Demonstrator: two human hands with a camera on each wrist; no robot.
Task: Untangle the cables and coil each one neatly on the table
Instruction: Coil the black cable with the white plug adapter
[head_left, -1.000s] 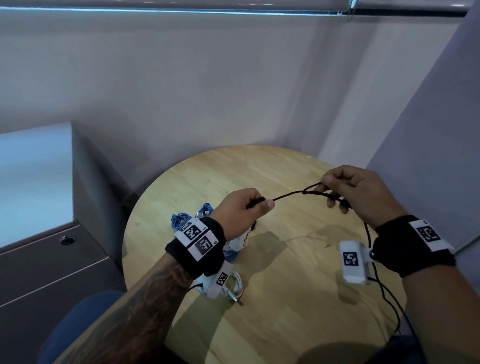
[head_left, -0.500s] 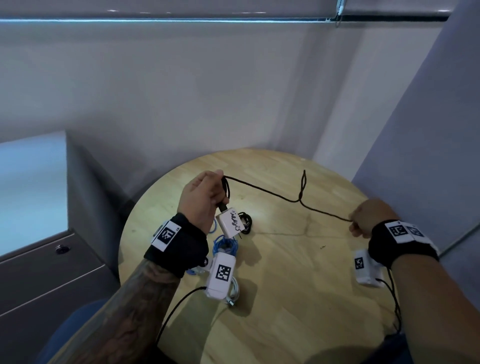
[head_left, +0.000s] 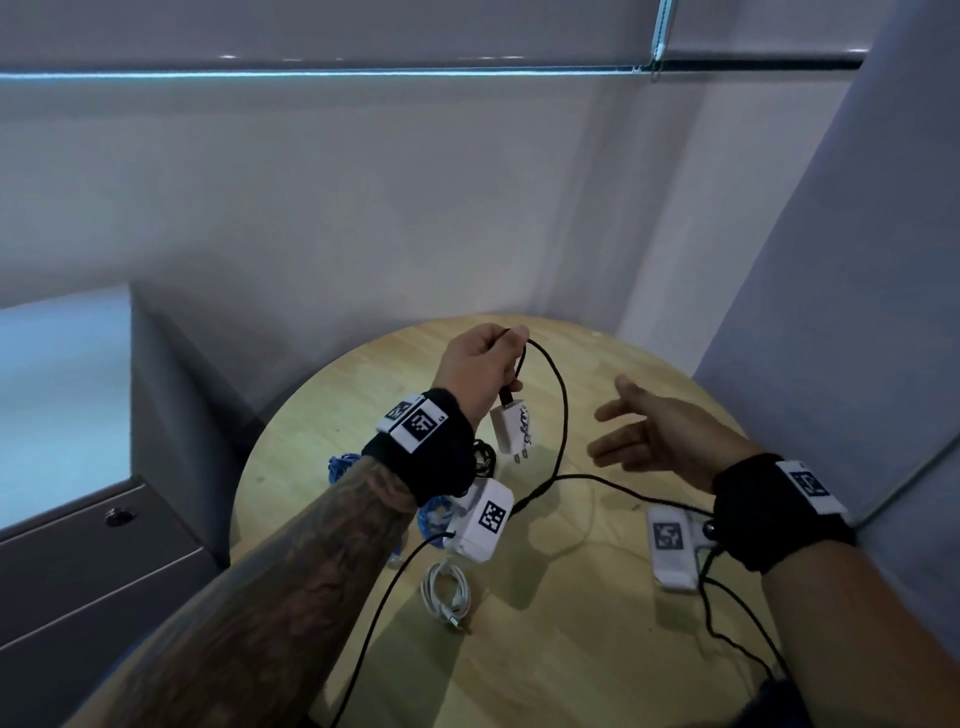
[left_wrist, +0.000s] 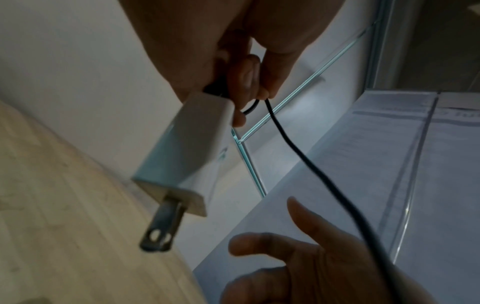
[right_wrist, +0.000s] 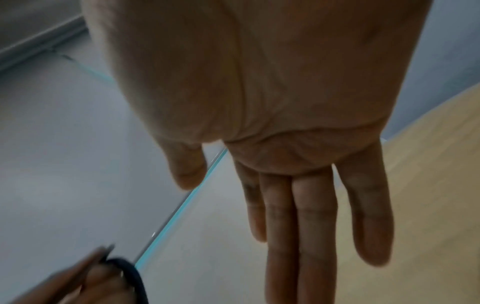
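From the head view, the right hand (head_left: 660, 441) has let go of the black cable (head_left: 563, 415) it was pulling taut half a second ago and now hangs with fingers spread, holding nothing, just right of the cable's hanging loop. The left hand (head_left: 480, 366) has lifted, pinching the cable beside its white charger plug (head_left: 511, 428), which dangles above the tabletop (head_left: 597, 649). The slack suggests the knot is freed (my judgement) and coiling comes next. A coiled white cable (head_left: 447, 597) and a blue cable (head_left: 434, 512) lie below.

In the left wrist view, the fingers (left_wrist: 246, 76) curl round the cable (left_wrist: 311, 160) at the plug (left_wrist: 187, 152); the right hand's (left_wrist: 311, 267) fingertips sit beside the strand, apart from it.

In the right wrist view, the fingers (right_wrist: 311, 205) are straight, empty; the cable (right_wrist: 132, 277) is well to their left.
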